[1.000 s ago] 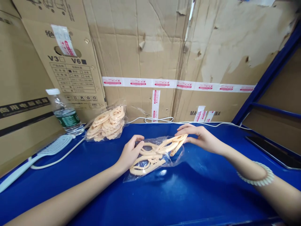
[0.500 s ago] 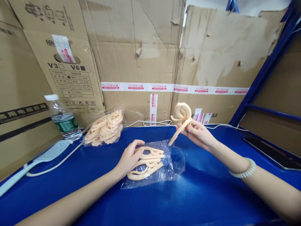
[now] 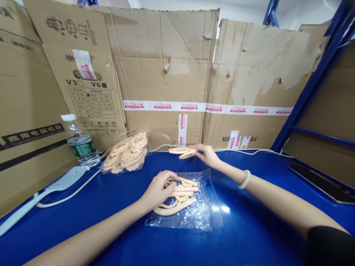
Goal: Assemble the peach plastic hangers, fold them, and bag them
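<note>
The left hand (image 3: 159, 188) is laid on an open bag (image 3: 194, 216) of clear plastic, which lies flat on the blue table (image 3: 249, 236) near the middle of the view. Its fingers are curled over the loose pieces (image 3: 179, 194), peach-coloured curved plastic parts stacked at the bag's 10 o'clock corner. Whether a piece is actually pinched cannot be told.

The right hand (image 3: 206, 155) is stretched out to 1 o'clock of the left hand, close to the table's far edge. A single piece (image 3: 183, 151) of the same peach plastic is gripped at one end by its fingertips and held low and almost flat, pointing towards 9 o'clock. It cannot be told whether the piece touches the table. A bead bracelet (image 3: 244, 179) is worn on that wrist.

A filled bag (image 3: 127, 151) of the same parts is seen at 10 o'clock of the left hand, leaning towards the cardboard boxes (image 3: 166, 74) that wall the table at 12 o'clock. A water bottle (image 3: 80, 142) stands upright just beside that bag, at its 9 o'clock, and a white brush (image 3: 65, 177) lies at the bottle's 7 o'clock. A white cable (image 3: 249, 150) is run along the foot of the boxes. A dark flat device (image 3: 318, 181) lies at 3 o'clock of the right hand, well apart from it, below a blue rack post (image 3: 313, 85).
</note>
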A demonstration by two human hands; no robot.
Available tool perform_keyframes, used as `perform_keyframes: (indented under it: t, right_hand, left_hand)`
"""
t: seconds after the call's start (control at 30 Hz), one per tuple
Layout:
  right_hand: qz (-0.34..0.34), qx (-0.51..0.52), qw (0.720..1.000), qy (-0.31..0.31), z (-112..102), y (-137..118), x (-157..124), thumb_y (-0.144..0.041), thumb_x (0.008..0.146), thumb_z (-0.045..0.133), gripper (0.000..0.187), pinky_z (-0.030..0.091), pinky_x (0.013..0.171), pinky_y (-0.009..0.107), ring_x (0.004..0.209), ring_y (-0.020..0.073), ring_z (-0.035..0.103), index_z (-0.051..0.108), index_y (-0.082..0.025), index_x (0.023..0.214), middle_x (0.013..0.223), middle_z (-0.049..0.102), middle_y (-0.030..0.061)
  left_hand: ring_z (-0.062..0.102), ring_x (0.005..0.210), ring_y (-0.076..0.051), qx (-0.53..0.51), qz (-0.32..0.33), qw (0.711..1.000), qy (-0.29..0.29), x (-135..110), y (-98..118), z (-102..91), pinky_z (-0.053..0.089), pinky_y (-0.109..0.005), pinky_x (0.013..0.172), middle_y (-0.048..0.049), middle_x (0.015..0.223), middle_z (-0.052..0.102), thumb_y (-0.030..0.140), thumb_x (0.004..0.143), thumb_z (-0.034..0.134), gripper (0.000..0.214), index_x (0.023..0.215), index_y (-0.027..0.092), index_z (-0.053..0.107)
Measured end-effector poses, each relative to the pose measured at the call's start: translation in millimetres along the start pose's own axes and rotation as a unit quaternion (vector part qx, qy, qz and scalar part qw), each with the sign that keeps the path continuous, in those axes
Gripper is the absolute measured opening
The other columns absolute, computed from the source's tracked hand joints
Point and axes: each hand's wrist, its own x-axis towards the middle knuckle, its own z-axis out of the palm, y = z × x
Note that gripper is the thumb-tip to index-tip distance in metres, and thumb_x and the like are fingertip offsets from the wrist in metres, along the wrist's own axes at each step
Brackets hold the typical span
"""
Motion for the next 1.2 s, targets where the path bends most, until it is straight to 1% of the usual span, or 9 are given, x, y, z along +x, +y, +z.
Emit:
perform_keyframes:
  t: [0.2,0.4,0.5,0.57,0.67,0.83,0.97,1.07,1.2]
  right_hand:
    - [-0.069,-0.090,0.984,-0.135,15,6,11,-0.012,0.084,0.060,0.031,0.043,0.101,0.051,0.112,0.0282,0.062,0.071,-0.019,0.112,0.119,0.070,0.0146]
    - [-0.077,-0.135,0.969,-0.191,-9,2,9,0.004,0.072,0.055,0.050,0.042,0.104,0.051,0.121,0.0285,0.057,0.069,-0.015,0.116,0.126,0.064,0.0166]
    - [-0.082,-0.136,0.972,-0.175,-30,-23,-5,0.006,0.076,0.042,0.052,0.041,0.106,0.051,0.123,0.0259,0.055,0.067,-0.013,0.117,0.127,0.063,0.0167]
    - [-0.093,-0.121,0.972,-0.179,-43,-48,-19,0.008,0.075,0.036,0.053,0.046,0.102,0.044,0.116,0.0215,0.059,0.071,-0.013,0.109,0.119,0.068,0.0129]
    - [-0.095,-0.064,0.959,-0.260,-56,-81,-44,0.009,0.072,0.038,0.050,0.053,0.085,0.030,0.091,0.0144,0.067,0.074,-0.017,0.094,0.094,0.074,0.0043]
    - [-0.074,-0.110,0.928,-0.349,-51,-100,-71,0.009,0.070,0.043,0.043,0.051,0.078,0.033,0.083,0.0188,0.063,0.076,-0.016,0.082,0.079,0.073,0.0061]
    - [-0.105,-0.149,0.918,-0.353,-44,-101,-77,0.008,0.073,0.043,0.054,0.046,0.085,0.041,0.092,0.0235,0.057,0.073,-0.021,0.108,0.091,0.071,0.0081]
    - [-0.082,-0.143,0.928,-0.333,-44,-105,-77,0.010,0.072,0.040,0.073,0.047,0.087,0.043,0.095,0.0241,0.055,0.057,-0.023,0.134,0.100,0.068,0.0090]
    - [-0.062,-0.014,0.944,-0.325,-44,-107,-75,0.010,0.076,0.035,0.073,0.050,0.092,0.039,0.105,0.0206,0.060,0.052,-0.024,0.139,0.114,0.067,0.0083]
  left_hand:
    - [0.062,0.098,-0.025,0.015,0.015,1.000,0.005,0,-4,0.4,0.047,-0.042,0.089,-0.0058,0.100,0.070,0.018,0.078,0.051,0.021,0.093,0.021,0.065]
    - [0.058,0.105,-0.026,0.025,0.028,0.999,0.022,-1,-5,0.6,0.045,-0.046,0.095,-0.0064,0.107,0.066,0.016,0.079,0.050,0.019,0.095,0.021,0.061]
    - [0.057,0.109,-0.026,0.035,0.037,0.999,0.017,1,1,-6.4,0.043,-0.048,0.098,-0.0073,0.111,0.065,0.017,0.080,0.050,0.021,0.098,0.021,0.060]
    - [0.056,0.112,-0.026,0.044,0.045,0.998,0.008,1,6,-14.0,0.043,-0.048,0.100,-0.0073,0.113,0.064,0.018,0.081,0.051,0.024,0.102,0.021,0.059]
    - [0.054,0.118,-0.027,0.066,0.058,0.996,-0.033,-3,11,-24.3,0.043,-0.047,0.103,-0.0084,0.121,0.062,0.021,0.082,0.054,0.029,0.111,0.022,0.058]
    - [0.034,0.140,-0.030,0.102,0.027,0.990,-0.091,-23,1,-29.0,0.029,-0.053,0.115,-0.0106,0.148,0.045,0.033,0.092,0.051,0.040,0.131,0.024,0.049]
    - [0.035,0.141,-0.028,0.086,0.001,0.994,-0.063,-33,-9,-31.0,0.027,-0.051,0.116,-0.0092,0.151,0.041,0.035,0.098,0.039,0.039,0.135,0.026,0.046]
    - [0.041,0.137,-0.028,0.079,0.002,0.996,-0.044,-32,-13,-32.9,0.031,-0.049,0.114,-0.0088,0.146,0.048,0.034,0.098,0.040,0.036,0.131,0.026,0.051]
    - [0.052,0.127,-0.028,0.062,0.005,0.997,-0.040,-30,-17,-32.5,0.040,-0.047,0.108,-0.0097,0.135,0.057,0.033,0.096,0.042,0.033,0.125,0.024,0.054]
